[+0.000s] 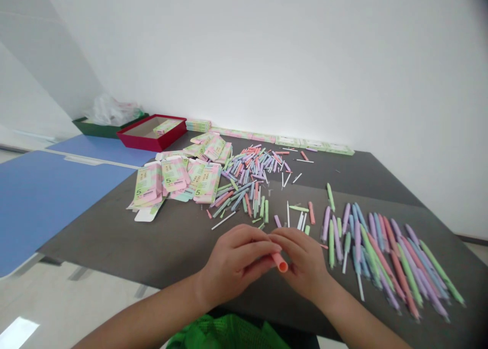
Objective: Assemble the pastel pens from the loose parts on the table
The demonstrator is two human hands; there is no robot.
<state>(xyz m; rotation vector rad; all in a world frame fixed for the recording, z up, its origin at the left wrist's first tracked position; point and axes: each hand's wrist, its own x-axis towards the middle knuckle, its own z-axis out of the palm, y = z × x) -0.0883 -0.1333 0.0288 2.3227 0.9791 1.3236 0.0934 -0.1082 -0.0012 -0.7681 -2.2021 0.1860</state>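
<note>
My left hand and my right hand meet above the dark grey table, both shut on a short coral plastic tube. Its open end shows below my fingers, and the rest is hidden in my grip. To the right of my right hand lie many assembled pastel pens in purple, blue, green and pink. Farther ahead sits a loose heap of pastel pen parts and white sticks. Printed pastel cardboard packets lie to its left.
A red open box and a green tray holding a plastic bag stand at the far left, beyond a blue tabletop. Green-and-pink packets line the wall-side table edge. A green mesh bag sits below the near edge.
</note>
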